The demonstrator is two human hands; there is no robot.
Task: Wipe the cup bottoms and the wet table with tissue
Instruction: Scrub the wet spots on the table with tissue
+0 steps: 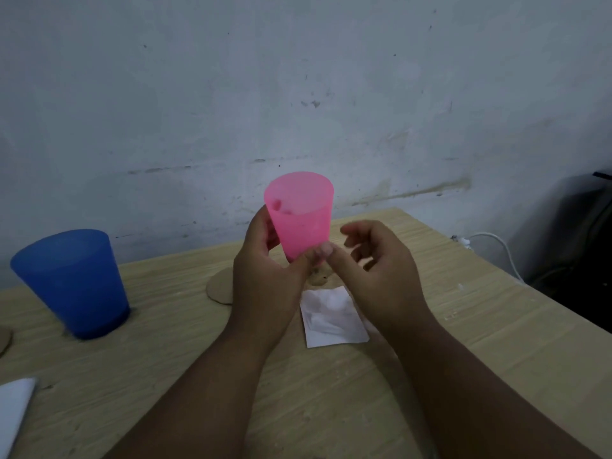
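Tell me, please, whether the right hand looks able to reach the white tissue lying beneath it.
Probably yes: the right hand grips nothing and hovers just above the tissue, with nothing between them; the left hand holds the pink cup.

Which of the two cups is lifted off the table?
The pink cup, held up in the left hand; the blue cup stands on the table, off to the left, untouched.
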